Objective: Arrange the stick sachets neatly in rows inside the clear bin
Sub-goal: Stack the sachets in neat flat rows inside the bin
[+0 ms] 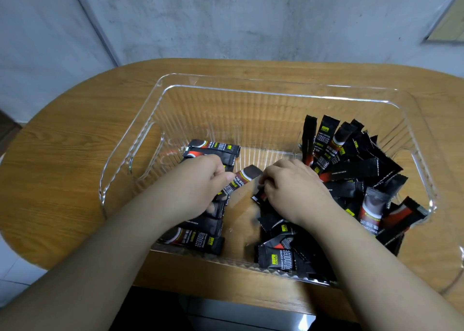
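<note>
A clear ribbed bin (251, 92) sits on the wooden table. Along its left side lies a row of black stick sachets (213, 152), flat and side by side. A loose heap of black sachets (356, 170) fills the right half, some standing on end. My left hand (200, 177) is inside the bin over the row, pinching one sachet (247, 176) that sticks out to the right. My right hand (293, 187) is at the heap's left edge, fingers curled on another sachet (258, 196).
The oval wooden table (75, 142) has its rounded edge at the left and front. A grey concrete wall (251, 17) stands behind it. The bin's middle floor strip (241, 212) is bare between row and heap.
</note>
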`<action>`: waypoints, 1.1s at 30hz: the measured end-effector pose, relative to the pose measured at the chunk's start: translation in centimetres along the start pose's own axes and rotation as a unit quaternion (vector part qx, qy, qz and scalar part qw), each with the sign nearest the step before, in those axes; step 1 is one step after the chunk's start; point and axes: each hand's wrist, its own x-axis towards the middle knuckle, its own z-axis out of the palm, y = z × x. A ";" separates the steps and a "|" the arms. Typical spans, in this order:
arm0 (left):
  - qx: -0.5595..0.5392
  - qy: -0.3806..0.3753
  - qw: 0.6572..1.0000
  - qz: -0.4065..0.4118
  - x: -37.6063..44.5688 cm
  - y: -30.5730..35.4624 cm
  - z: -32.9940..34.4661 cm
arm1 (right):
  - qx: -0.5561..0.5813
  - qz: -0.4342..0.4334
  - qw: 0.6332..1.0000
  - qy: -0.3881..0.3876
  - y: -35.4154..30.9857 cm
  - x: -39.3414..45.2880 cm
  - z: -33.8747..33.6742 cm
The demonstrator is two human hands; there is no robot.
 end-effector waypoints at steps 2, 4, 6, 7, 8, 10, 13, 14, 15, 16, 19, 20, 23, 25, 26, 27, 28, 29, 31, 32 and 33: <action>-0.033 0.002 0.999 0.000 0.1 0.0 0.4 | 0.011 0.011 1.000 0.000 -0.1 0.0 0.0; -0.030 0.019 0.999 0.012 0.3 -0.1 0.9 | 0.039 0.022 0.999 0.005 -0.2 -0.1 -0.1; -0.037 0.031 0.999 0.025 0.6 -0.3 1.2 | 0.077 0.035 0.996 0.010 -0.1 -0.1 -0.2; -0.042 0.035 0.998 0.031 0.8 -0.5 1.3 | 0.095 0.041 0.995 0.013 -0.1 0.0 -0.3; -0.044 0.036 0.998 0.036 1.1 -0.7 1.3 | 0.107 0.044 0.993 0.014 -0.1 0.0 -0.3; -0.032 0.030 0.998 0.044 1.4 -0.8 1.3 | 0.111 0.042 0.993 0.010 -0.1 0.0 -0.3; -0.015 0.012 0.998 0.059 1.7 -0.6 1.2 | 0.090 0.045 0.995 0.011 -0.3 0.0 -0.4; -0.013 0.015 0.998 0.064 1.8 -0.6 1.2 | 0.082 0.044 0.996 0.016 -0.3 0.0 -0.3; -0.012 0.023 0.997 0.067 2.0 -0.6 1.2 | 0.083 0.041 0.995 0.025 -0.3 0.0 -0.3; -0.013 0.031 0.997 0.070 2.2 -0.6 1.2 | 0.094 0.040 0.994 0.035 -0.2 0.0 -0.3; -0.021 0.038 0.996 0.076 2.6 -0.6 0.9 | 0.133 0.037 0.989 0.059 0.0 0.2 -0.2; -0.013 0.039 0.996 0.077 2.7 -0.5 0.8 | 0.135 0.034 0.988 0.063 0.0 0.2 -0.2; 0.038 0.070 0.994 0.069 3.3 -0.8 -0.1 | 0.127 0.024 0.990 0.065 0.1 0.2 0.0; 0.096 0.155 0.981 0.074 4.2 -1.4 -1.1 | 0.123 0.025 0.990 0.062 0.1 0.1 0.0; 0.122 0.205 0.967 0.088 4.8 -1.7 -1.5 | 0.118 0.029 0.991 0.058 0.0 0.1 -0.1; 0.143 0.247 0.953 0.105 5.4 -1.9 -1.8 | 0.106 0.032 0.992 0.053 0.0 0.1 0.0; 0.163 0.276 0.940 0.121 6.0 -1.9 -1.9 | 0.091 0.034 0.994 0.048 0.0 0.1 0.0; 0.189 0.290 0.929 0.132 6.6 -1.8 -1.8 | 0.079 0.034 0.995 0.044 -0.1 0.1 0.0; 0.246 0.287 0.916 0.133 7.6 -1.7 -1.1 | 0.069 0.035 0.996 0.040 -0.1 0.1 0.0; 0.266 0.283 0.913 0.127 8.0 -1.9 -0.6 | 0.066 0.037 0.996 0.039 -0.2 0.1 0.0; 0.280 0.280 0.910 0.119 8.5 -2.1 -0.3 | 0.064 0.038 0.996 0.039 -0.1 0.1 0.1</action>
